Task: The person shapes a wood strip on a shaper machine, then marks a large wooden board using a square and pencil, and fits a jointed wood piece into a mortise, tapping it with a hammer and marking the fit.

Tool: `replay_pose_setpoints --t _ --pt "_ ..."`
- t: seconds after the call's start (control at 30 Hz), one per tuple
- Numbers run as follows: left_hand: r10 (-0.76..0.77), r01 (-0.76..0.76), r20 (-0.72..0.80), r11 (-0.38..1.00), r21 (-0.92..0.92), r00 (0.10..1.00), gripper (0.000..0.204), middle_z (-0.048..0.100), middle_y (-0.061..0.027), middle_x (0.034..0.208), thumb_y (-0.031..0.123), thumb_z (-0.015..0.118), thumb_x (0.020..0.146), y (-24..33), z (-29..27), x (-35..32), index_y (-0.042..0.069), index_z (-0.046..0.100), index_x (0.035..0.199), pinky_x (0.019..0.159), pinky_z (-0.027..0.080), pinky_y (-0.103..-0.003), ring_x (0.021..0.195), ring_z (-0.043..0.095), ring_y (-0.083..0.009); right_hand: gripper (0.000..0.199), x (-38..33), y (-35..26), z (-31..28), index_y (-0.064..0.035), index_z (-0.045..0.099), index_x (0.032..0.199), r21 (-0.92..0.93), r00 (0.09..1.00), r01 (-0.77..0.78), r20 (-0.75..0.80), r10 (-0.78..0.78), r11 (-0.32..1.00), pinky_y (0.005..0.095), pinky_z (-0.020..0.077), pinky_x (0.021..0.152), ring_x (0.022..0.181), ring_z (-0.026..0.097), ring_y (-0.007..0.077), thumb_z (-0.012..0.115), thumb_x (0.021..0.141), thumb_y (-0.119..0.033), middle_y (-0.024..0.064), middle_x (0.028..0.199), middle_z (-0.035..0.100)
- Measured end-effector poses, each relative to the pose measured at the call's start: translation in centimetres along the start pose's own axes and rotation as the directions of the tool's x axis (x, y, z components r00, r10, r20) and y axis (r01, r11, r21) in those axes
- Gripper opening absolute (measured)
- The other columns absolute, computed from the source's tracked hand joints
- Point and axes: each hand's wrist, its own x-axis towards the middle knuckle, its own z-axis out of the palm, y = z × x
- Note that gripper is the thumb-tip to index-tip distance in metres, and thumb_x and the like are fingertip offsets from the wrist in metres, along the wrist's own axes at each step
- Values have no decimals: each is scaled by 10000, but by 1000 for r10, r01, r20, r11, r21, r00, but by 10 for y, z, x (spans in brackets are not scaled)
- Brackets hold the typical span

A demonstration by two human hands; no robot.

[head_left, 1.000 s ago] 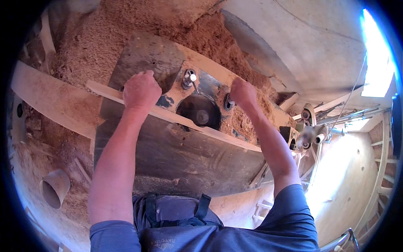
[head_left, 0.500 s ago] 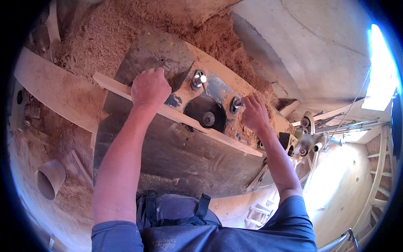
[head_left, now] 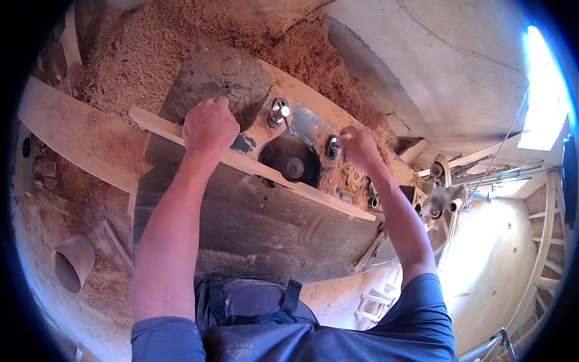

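across the dark bench [head_left: 283, 232] in front of you, a long pale wooden strip [head_left: 301, 187] runs aslant, from beneath your left forearm toward the lower right, just on your side of the round opening [head_left: 275, 158] with the dark hub in it. behind the strip, two metal bolts stand in slots in the dusty plate: the left bolt [head_left: 279, 113], with a thin bar through it, and the right bolt [head_left: 333, 146]. your right hand [head_left: 357, 146] is narrow, its fingers closed at the head of the right bolt, though they cover part of that grip. your left hand [head_left: 210, 127] is curled over the far side of the strip; its fingertips are hidden, so you cannot tell from here whether it grips anything or only presses. the step in hand looks like working the right bolt, tightening or loosening, and which of the two cannot be told. the next move calls for a firm turn at that bolt while your left hand steadies the strip, with your fingers kept clear of the opening and the sawdust [head_left: 136, 66] kept out of the slots.
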Motion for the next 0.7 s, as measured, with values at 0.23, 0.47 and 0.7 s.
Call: replay_pose_setpoints --t 0.23,0.47,0.7 --pt "20 -20 7 1000 -3 1000 226 720 -174 1000 158 543 902 4 1 0 34 706 996 865 560 -474 987 692 -351 360 9 40 42 -21 617 1180 15 980 -4 -199 7 1000 429 521 646 711 676 331 658 919 -265 205 807 680" --pt "42 -42 47 999 1 998 224 709 -192 864 198 535 940 3 -4 -5 51 702 966 825 544 -513 865 695 -394 264 -34 22 48 -21 666 1081 871 948 0 -156 278 491 366 466 501 542 608 222 648 957 -254 116 703 616" --pt "228 -227 -23 973 45 973 236 679 -188 752 242 542 954 11 1 -14 74 682 866 722 529 -536 769 681 -398 335 -109 140 124 -36 672 856 54 764 114 -643 -53 992 431 471 628 647 624 348 587 961 -343 183 712 607"
